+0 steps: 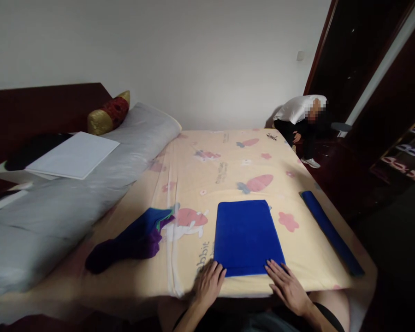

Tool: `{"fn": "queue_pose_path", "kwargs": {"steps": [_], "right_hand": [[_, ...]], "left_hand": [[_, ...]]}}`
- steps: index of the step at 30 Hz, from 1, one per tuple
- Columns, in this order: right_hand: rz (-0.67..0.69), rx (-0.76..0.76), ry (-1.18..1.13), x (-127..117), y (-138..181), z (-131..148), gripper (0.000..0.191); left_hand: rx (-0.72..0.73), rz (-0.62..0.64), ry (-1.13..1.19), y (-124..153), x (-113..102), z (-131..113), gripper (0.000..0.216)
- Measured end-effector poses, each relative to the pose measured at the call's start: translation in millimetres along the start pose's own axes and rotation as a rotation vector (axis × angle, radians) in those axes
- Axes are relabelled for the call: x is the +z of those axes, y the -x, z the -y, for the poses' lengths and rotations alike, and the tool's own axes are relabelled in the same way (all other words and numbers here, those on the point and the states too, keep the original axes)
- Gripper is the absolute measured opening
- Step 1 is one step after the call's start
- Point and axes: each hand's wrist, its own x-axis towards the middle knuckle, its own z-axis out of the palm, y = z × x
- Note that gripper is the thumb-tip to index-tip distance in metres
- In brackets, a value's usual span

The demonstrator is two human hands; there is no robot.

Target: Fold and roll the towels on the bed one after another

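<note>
A flat blue cloth [247, 237], a towel by its look, lies on the patterned bedsheet in front of me. Its near edge has a narrow folded-over strip. My left hand [210, 281] rests at the near left corner with the fingers stretched out. At the near right corner, my right hand [287, 285] lies flat on the cloth, fingers extended. To the right is a long, narrow blue cloth roll [332, 233] along the bed's edge. Crumpled blue and purple cloths [134, 237] lie in a loose heap to the left.
The bed [190, 184] has a cream sheet with a rabbit and carrot print. Left of it are a grey quilt [124, 161], a white board [74, 154] and a red-gold pillow [110, 113]. Another person [297, 115] bends over at the far right, near a stool [341, 127] and shoe rack [406, 152].
</note>
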Motion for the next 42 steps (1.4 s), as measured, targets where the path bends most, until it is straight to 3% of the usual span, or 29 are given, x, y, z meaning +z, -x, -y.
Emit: {"fn": "queue_pose_path", "kwargs": {"steps": [6,12,15,19,24,28,33,37,42], "right_hand": [[-0.045,0.137,0.054,-5,28,-26,0.050],[-0.133,0.170,0.131,13,26,-34,0.045],[-0.163,0.142,0.150,15,23,-34,0.051],[-0.204,0.119,0.132,14,15,-16,0.069],[-0.047,-0.035,-0.015,10,0,10,0.058],[0.035,-0.023,-0.126,1,3,5,0.050],[0.001,0.084,-0.225,1,24,-21,0.045],[-0.047,0.132,-0.148,13,33,-37,0.044],[-0.139,0.124,-0.002,13,27,-40,0.044]], "left_hand": [[0.032,-0.097,-0.098,6,15,-12,0.033],[0.434,0.086,0.123,6,-21,-34,0.059],[0.453,0.157,0.205,5,-29,-35,0.068],[0.419,0.200,0.219,6,-25,-34,0.070],[0.399,0.219,0.236,4,-26,-36,0.071],[0.414,0.205,0.283,6,-24,-21,0.064],[0.410,0.075,0.312,19,-12,22,0.060],[0.411,-0.010,0.224,27,-7,42,0.050],[0.344,-0.071,0.119,28,-5,43,0.049]]}}
